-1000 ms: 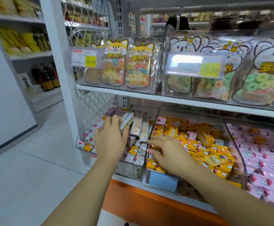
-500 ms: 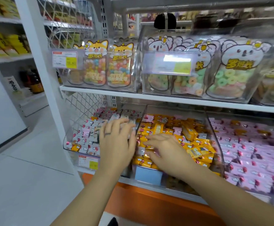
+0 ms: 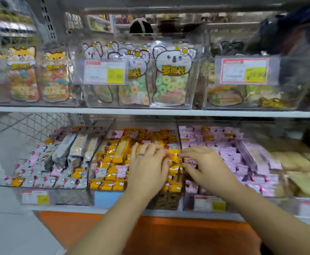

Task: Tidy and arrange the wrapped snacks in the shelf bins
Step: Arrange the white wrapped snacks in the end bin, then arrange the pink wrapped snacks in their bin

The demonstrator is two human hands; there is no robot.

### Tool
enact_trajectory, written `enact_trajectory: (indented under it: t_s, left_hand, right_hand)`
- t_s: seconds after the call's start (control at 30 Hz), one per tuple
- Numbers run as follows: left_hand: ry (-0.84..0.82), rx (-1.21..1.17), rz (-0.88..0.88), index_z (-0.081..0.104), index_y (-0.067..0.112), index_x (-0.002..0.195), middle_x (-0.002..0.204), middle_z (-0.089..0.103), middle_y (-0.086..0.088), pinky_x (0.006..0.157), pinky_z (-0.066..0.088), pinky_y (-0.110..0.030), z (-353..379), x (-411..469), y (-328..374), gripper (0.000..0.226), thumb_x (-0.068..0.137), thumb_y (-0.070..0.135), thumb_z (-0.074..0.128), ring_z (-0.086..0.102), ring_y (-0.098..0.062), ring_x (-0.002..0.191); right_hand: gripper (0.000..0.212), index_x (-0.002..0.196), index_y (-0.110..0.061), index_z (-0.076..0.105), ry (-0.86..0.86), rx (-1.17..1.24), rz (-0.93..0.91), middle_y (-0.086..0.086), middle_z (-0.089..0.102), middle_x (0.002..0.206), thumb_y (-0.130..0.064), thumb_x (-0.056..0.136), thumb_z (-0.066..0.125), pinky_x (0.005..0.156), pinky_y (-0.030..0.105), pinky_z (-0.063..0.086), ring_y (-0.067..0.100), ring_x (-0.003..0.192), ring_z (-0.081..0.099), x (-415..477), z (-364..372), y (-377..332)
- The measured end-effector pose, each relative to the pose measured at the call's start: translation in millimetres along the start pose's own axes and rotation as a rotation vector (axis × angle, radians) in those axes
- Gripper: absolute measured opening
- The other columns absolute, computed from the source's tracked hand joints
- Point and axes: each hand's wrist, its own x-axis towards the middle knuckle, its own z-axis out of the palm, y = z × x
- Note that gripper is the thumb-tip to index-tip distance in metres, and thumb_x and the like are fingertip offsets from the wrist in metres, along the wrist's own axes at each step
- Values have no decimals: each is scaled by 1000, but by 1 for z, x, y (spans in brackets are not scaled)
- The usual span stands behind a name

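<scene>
Three clear bins stand side by side on the lower shelf. The left bin [image 3: 45,186] holds grey and pink wrapped snacks with several long packs on top. Orange-wrapped snacks [image 3: 111,162] fill the middle bin [image 3: 106,196]. The right bin [image 3: 208,203] is full of pink wrapped snacks [image 3: 229,157]. My left hand [image 3: 148,166] lies palm down, fingers spread, on the orange snacks at the middle bin's right side. My right hand [image 3: 204,164] hovers over the clear divider between the middle and right bins, fingers curled onto the pink snacks. Motion blur hides whether either hand grips a snack.
The upper shelf [image 3: 150,112] carries clear bins of candy bags with fox [image 3: 23,74] and koala [image 3: 170,74] pictures and price tags. Pale flat packs [image 3: 298,162] lie at the far right. An orange panel [image 3: 150,234] runs below the shelf. Floor lies to the left.
Both hands have moved right, from the left bin and the divider next to it over to the middle bin's right side and the pink bin. The view has swung right too.
</scene>
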Motion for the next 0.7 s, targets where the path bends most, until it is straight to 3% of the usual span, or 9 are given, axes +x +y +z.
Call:
enact_trajectory:
  t_s: [0.1, 0.23, 0.33, 0.5, 0.7]
  left_hand:
    - [-117, 30, 21, 67, 30, 103, 104, 61, 10, 110, 24, -47, 14, 4, 14, 19, 90, 33, 52, 52, -16, 109]
    - [-221, -8, 8, 58, 34, 124, 121, 57, 13, 115, 10, -43, 21, 12, 25, 30, 97, 32, 43, 45, -13, 123]
    - [-216, -2, 26, 59, 34, 124, 120, 61, 10, 113, 15, -45, 24, 15, 26, 32, 96, 27, 46, 50, -17, 120]
    - [-261, -8, 22, 55, 36, 128, 124, 60, 11, 114, 15, -44, 24, 19, 26, 34, 96, 27, 47, 47, -15, 123]
    - [-313, -12, 12, 45, 41, 135, 133, 53, 14, 116, 8, -38, 22, 19, 25, 39, 98, 30, 41, 39, -11, 129]
  right_hand:
    - [26, 106, -16, 71, 8, -17, 64, 1, 69, 110, -24, 85, 58, 97, 42, 44, 23, 107, 61, -7, -8, 27]
    - [29, 119, -17, 65, -82, -18, 154, -1, 65, 120, -20, 91, 56, 103, 35, 40, 20, 113, 56, -1, -12, 53]
    - [32, 124, -16, 61, -127, -4, 206, 2, 62, 125, -19, 94, 50, 100, 31, 41, 20, 115, 55, 9, -7, 63]
    - [26, 107, -8, 67, -164, -9, 281, 13, 68, 105, -21, 96, 47, 85, 40, 51, 29, 95, 62, 31, 12, 70]
    - [21, 107, -10, 68, -223, -63, 337, 11, 67, 104, -10, 91, 53, 88, 40, 52, 27, 92, 64, 58, 27, 77]
